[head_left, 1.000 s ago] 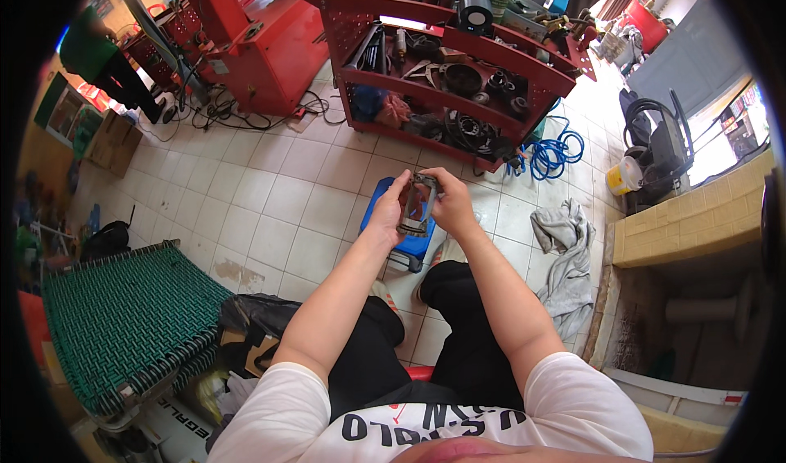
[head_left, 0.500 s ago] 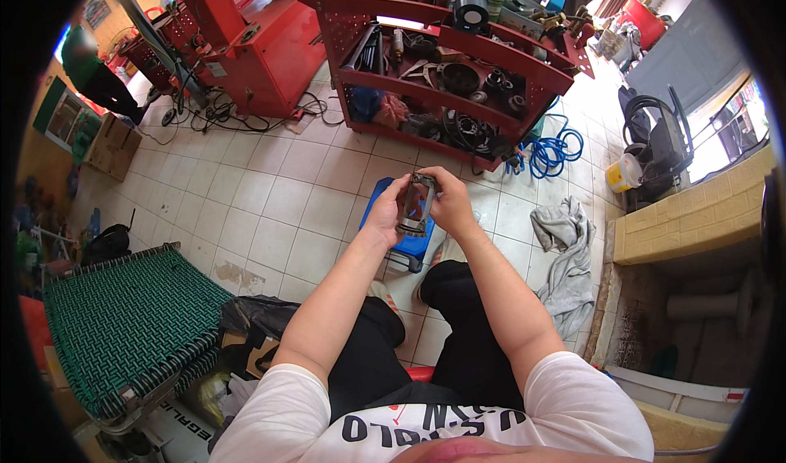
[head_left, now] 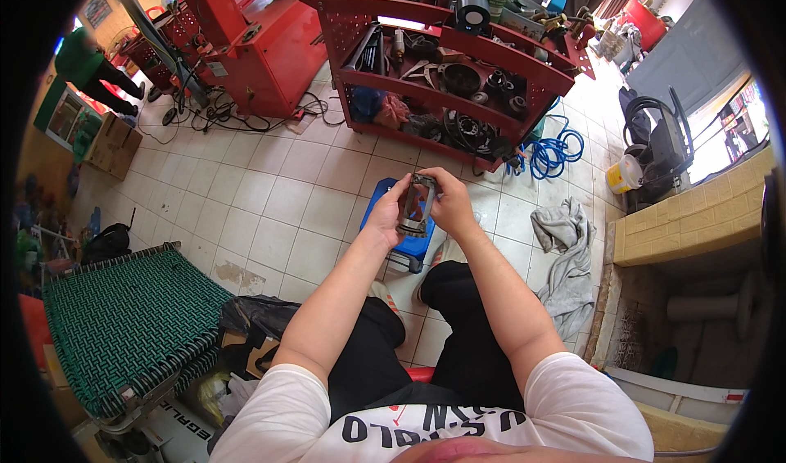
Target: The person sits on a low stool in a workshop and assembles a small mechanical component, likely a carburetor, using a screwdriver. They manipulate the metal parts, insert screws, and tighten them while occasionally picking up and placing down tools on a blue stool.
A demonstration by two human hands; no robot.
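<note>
Between my two hands is a grey metal frame-shaped part [head_left: 415, 229], roughly rectangular with an open middle and a toothed-looking lower edge. My left hand [head_left: 385, 215] grips its left side, thumb toward the upper end. The opposite side is held by my right hand [head_left: 449, 204], its fingers curled round the upper right. I cannot tell the part's exact kind. Directly beneath, partly hidden by my hands, stands a small blue stool or case [head_left: 375, 198] on the tiled floor, just ahead of my knees.
Ahead stands a red tool cart [head_left: 458, 45] loaded with tools and metal parts. A blue hose [head_left: 557, 152] lies coiled beside it, and a grey cloth [head_left: 566, 246] on the floor at right. At left is a green woven seat [head_left: 135, 324]. A person [head_left: 86, 66] stands far left.
The person at the far left has shifted posture, leaning with legs further apart. My hands and the metal part stay practically where they were.
</note>
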